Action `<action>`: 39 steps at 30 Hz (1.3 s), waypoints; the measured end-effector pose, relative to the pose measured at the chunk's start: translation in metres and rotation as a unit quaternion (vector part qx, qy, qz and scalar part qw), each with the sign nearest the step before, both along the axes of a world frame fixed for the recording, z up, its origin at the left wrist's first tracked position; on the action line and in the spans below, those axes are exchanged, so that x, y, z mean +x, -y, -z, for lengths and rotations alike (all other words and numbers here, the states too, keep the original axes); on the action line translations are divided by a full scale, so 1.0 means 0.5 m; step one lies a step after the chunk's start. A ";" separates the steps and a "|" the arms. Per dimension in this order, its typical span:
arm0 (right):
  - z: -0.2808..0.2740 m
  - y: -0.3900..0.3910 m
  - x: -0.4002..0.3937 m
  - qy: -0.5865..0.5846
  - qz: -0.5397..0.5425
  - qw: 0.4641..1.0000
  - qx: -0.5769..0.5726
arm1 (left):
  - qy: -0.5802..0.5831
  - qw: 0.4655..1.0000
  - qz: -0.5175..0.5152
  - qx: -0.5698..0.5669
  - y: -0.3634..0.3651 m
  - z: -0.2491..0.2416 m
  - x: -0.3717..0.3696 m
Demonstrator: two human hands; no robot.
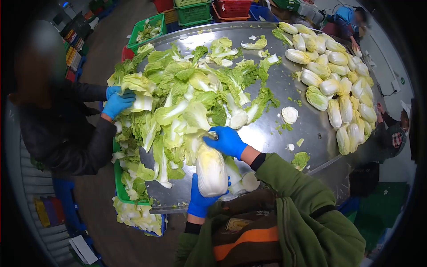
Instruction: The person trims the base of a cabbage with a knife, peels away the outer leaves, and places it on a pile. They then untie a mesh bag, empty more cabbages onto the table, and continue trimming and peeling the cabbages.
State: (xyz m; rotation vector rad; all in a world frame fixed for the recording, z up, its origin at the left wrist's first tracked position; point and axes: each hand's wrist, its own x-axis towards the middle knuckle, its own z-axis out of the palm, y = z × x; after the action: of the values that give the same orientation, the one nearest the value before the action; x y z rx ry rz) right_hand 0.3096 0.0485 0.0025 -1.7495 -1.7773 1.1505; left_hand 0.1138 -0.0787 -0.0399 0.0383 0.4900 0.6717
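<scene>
Left hand (199,199), blue-gloved, cups the base of a napa cabbage head (211,171) from below, fingers wrapped shut round it. The head stands roughly upright at the near edge of the steel table (311,129). Right hand (227,141), also gloved, is curled closed on the outer leaves at the cabbage's top, pinching a leaf.

Left of the head, a broad heap of loose green leaves (187,95) covers most of the table's left half, spilling over the left edge. Bare steel shows right of the right hand, with a small cut core (289,114) and scraps on it. Far right, a pile of trimmed cabbages (340,80) runs along the table's curved rim.

A co-worker's gloved hands (117,101) press on leaves at the left edge.

Containers: a green crate (149,30) at the far left corner holds leaf trimmings; a green bin (129,187) below the near left edge holds leaves; a lower crate (138,216) holds pale cabbage pieces. Red and green baskets (209,10) stand stacked beyond the table; contents not visible.
</scene>
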 end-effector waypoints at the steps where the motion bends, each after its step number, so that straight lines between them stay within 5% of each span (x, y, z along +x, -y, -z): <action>1: 0.031 -0.002 0.011 0.010 0.036 0.999 0.018 | 0.026 1.000 0.008 0.003 0.011 0.003 -0.001; 5: 0.092 0.055 0.047 -0.001 0.093 0.995 0.042 | 0.188 0.978 -0.001 0.086 0.031 -0.013 -0.002; 6: 0.066 0.069 0.048 -0.165 0.119 0.974 -0.100 | 0.188 0.978 -0.007 0.088 0.021 -0.013 0.000; 8: 0.060 0.117 0.055 -0.469 0.104 0.833 -0.274 | 0.153 0.980 -0.107 0.074 0.004 -0.009 0.003; 10: -0.010 0.164 -0.011 -0.568 0.244 0.745 -0.250 | -0.176 0.975 -0.102 0.084 -0.027 0.000 -0.005; 11: -0.008 0.165 0.003 -0.567 0.247 0.745 -0.249 | -0.143 0.966 -0.128 0.171 -0.043 -0.052 0.007; 13: -0.002 0.170 0.033 -0.369 0.126 0.896 -0.212 | -0.201 0.958 -0.102 0.177 -0.027 -0.002 0.007; 15: -0.028 0.157 0.023 -0.349 0.148 0.900 -0.217 | -0.261 0.943 -0.086 0.188 -0.024 0.022 0.016; 25: 0.026 0.177 0.026 -0.471 0.187 0.837 -0.204 | -0.169 0.964 -0.186 0.081 -0.039 -0.005 0.028; 27: 0.044 0.172 0.030 -0.529 0.160 0.752 -0.359 | -0.192 0.959 -0.177 0.110 -0.044 0.009 0.026; 30: 0.035 0.178 0.023 -0.501 0.186 0.788 -0.305 | -0.162 0.962 -0.207 0.074 -0.043 0.008 0.009; 32: 0.036 0.180 0.019 -0.487 0.215 0.803 -0.268 | -0.351 0.904 -0.125 0.211 -0.063 -0.002 -0.009; 34: 0.044 0.175 0.010 -0.399 0.182 0.871 -0.222 | -0.366 0.879 -0.124 0.280 -0.064 0.015 -0.017; 39: 0.010 0.159 -0.009 -0.406 0.186 0.859 -0.249 | -0.364 0.898 -0.110 0.220 -0.058 0.010 -0.011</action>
State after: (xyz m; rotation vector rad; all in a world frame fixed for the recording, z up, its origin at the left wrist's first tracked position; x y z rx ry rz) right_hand 0.3050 -0.0309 -0.0026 -1.3928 -0.6409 1.8883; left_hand 0.1084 -0.0496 -0.0449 0.6933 1.0648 0.9806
